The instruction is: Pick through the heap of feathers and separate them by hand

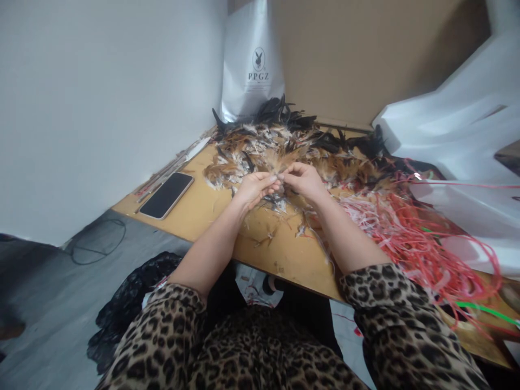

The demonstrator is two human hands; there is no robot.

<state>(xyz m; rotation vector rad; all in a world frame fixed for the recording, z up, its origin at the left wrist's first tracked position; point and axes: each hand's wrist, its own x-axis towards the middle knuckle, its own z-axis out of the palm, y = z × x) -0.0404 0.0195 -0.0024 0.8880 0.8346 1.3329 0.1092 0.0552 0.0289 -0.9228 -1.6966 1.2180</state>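
1. Fingertips of the left hand (255, 188) and the right hand (304, 181) meet above the tabletop, pinched together on a small tuft of feathers (280, 174) held between them; how many quills are in it is too small to tell.
2. That tuft sits right at the fingertips, its fan pointing away from the person toward the feather pile (284, 143) just beyond. Both hands are about equally near.
3. Pile feathers look soft and wispy: tan and white down in the middle, glossy black plumes along the far edge.
4. Thin pink plastic strips (410, 233) sprawl in a loose tangle to the right, close by the right forearm.
5. A smartphone (167, 195) lies flat, screen dark, left of the left hand on the bare wooden table (211, 211).
6. A white printed bag (252, 59) stands upright behind the pile.
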